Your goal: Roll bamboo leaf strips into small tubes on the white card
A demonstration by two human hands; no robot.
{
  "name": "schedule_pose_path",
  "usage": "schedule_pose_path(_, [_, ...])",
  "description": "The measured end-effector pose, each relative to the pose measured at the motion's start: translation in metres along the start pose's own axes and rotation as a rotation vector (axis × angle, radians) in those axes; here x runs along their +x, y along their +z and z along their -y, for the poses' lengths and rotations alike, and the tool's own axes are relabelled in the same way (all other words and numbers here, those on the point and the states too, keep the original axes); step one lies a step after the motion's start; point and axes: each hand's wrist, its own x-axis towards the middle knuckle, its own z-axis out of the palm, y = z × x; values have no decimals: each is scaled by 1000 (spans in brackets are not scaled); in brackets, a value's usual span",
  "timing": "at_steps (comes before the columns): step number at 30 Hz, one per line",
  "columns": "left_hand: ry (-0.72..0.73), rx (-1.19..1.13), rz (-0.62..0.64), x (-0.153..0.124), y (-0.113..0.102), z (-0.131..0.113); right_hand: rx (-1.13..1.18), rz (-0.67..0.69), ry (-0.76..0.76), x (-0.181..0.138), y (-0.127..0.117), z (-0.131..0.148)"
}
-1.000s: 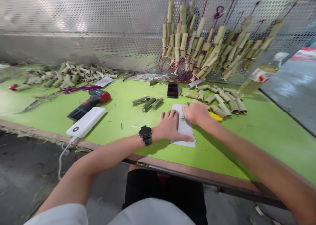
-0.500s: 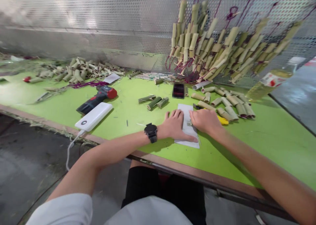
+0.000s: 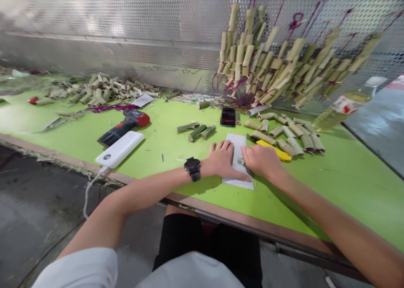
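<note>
My left hand (image 3: 222, 161), with a black watch on the wrist, lies flat with fingers stretched on a white sheet (image 3: 239, 144) on the green table (image 3: 331, 170). My right hand (image 3: 261, 159) is curled on the sheet's right side, pinching a small piece that I cannot make out. A yellow-handled knife (image 3: 274, 149) lies just behind the right hand. Three short green bamboo pieces (image 3: 197, 131) lie left of the sheet.
A red and black drill (image 3: 124, 126) and a white power bank (image 3: 120, 149) with a cable lie at the left. Cut bamboo tubes (image 3: 293, 136) lie at the right, another heap (image 3: 101, 92) at the back left. Strung bamboo bundles (image 3: 268, 65) hang on the perforated metal wall. A bottle (image 3: 344, 105) stands far right.
My right hand has slid a little toward me along the sheet, uncovering more of the yellow knife. The left hand stays flat on the sheet. The view has shifted slightly.
</note>
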Motion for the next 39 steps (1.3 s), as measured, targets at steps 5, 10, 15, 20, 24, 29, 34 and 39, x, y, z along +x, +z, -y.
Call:
schedule_pose_path(5, [8,5,5,0,0,-2,-10,-11,82,22,-1,-1])
schedule_pose_path(10, [-23,31,-12,-2,1,-3,-3,-20,42,55,-6,4])
schedule_pose_path(15, [38,29,145,0,-15,11,12,-28,4,33,0,1])
schedule_pose_path(20, [69,33,168,4,-19,24,-11,-23,67,28,2,-11])
schedule_pose_path(24, [42,11,200,6,-14,26,-19,-44,83,42,-1,-3])
schedule_pose_path(29, [61,15,227,6,-13,28,55,-58,-46,20,-2,17])
schedule_pose_path(34, [73,-1,237,8,-13,29,40,-83,-68,5,2,7])
schedule_pose_path(39, [108,-2,216,10,-13,30,21,-98,29,35,4,1])
